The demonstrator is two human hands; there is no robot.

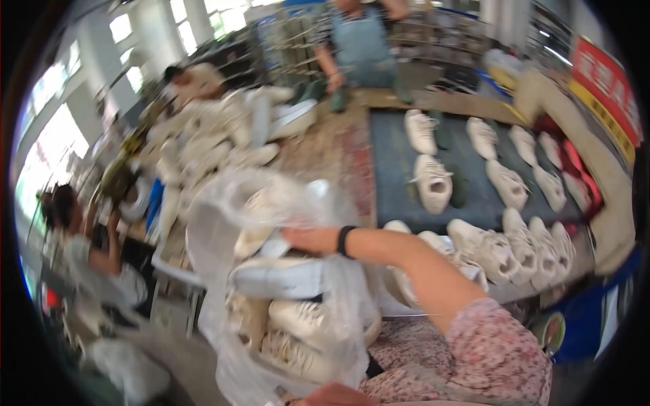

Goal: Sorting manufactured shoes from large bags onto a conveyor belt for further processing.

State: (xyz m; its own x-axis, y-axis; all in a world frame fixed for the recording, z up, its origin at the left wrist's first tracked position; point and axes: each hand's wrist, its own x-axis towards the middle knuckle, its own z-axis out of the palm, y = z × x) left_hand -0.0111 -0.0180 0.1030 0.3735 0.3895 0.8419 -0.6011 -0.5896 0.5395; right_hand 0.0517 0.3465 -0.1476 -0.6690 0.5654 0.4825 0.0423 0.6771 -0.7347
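Observation:
A clear plastic bag (pixel 210 271) stands in front of me, its mouth spread, with several cream lace-up shoes (pixel 305 321) inside. One shoe in it lies on its side with its pale sole (pixel 281 281) up. My right hand (pixel 301 237), with a black band on the wrist, reaches into the bag's upper part beside a pale grey-blue piece (pixel 276 245). Plastic film blurs its fingers, so its grip is unclear. Only part of my left hand (pixel 335 394) shows at the lower edge, by the bag's bottom; its fingers are mostly cut off.
Right of the bag, cream shoes (pixel 433 183) stand in rows on a dark belt (pixel 399 149), with more along its near edge. A heap of shoes (pixel 217 128) covers the table's far left. One person (pixel 365 47) stands across the table; others work at left. A red-yellow sign (pixel 604 84) stands at right.

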